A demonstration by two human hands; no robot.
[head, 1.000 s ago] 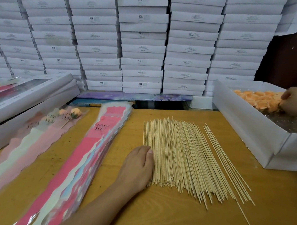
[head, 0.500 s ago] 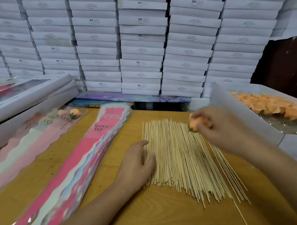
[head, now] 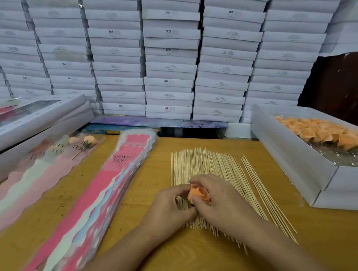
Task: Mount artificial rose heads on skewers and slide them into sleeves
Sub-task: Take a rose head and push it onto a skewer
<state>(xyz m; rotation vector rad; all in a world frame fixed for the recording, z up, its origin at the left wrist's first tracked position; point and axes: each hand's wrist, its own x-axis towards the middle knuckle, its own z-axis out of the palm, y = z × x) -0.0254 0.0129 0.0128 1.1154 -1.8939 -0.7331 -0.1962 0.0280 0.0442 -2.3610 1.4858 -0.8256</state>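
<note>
While right hand pinches rose head, left hand grips its base over skewers.

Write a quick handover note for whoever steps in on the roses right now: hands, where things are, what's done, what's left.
Right hand grips an orange rose head over the skewer pile; left hand pinches at its base.
More rose heads fill the white box on the right; the empty sleeves lie left of the skewers.
Done: finished sleeved roses far left.
Left: skewer this head, sleeve it, repeat.
</note>
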